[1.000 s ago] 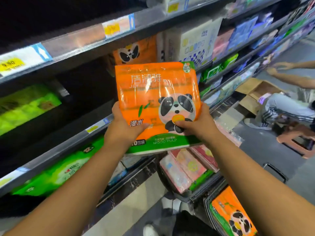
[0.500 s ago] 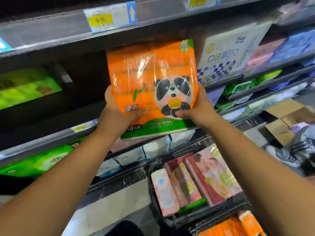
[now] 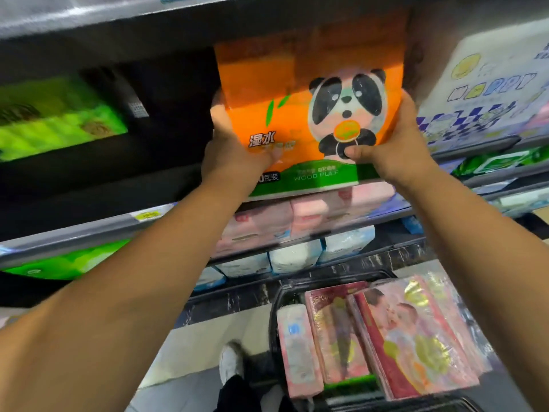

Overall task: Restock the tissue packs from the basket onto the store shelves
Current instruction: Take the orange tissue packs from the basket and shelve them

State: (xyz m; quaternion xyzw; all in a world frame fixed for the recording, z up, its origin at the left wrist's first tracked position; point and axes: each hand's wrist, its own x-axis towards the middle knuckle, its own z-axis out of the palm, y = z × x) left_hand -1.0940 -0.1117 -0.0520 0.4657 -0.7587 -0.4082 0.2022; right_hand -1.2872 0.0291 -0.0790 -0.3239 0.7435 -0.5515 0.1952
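Observation:
An orange tissue pack [image 3: 285, 93] with a panda picture and a green bottom band is held upright at the shelf opening, its top part under the upper shelf edge. My left hand [image 3: 234, 150] grips its lower left corner and my right hand [image 3: 398, 147] grips its lower right side. Below, a dark basket [image 3: 274, 316] on the floor holds several pink and red tissue packs [image 3: 410, 337].
The grey shelf rail [image 3: 89, 230] runs below the pack. Green packs [image 3: 59, 120] lie at the left, a white and blue checked pack [image 3: 487, 96] at the right, and pink packs [image 3: 297, 218] one shelf down. My shoe [image 3: 230, 362] is on the floor.
Both hands have pushed the orange pack up and further into the shelf opening. The view has swung down and closer, so the basket now sits lower right.

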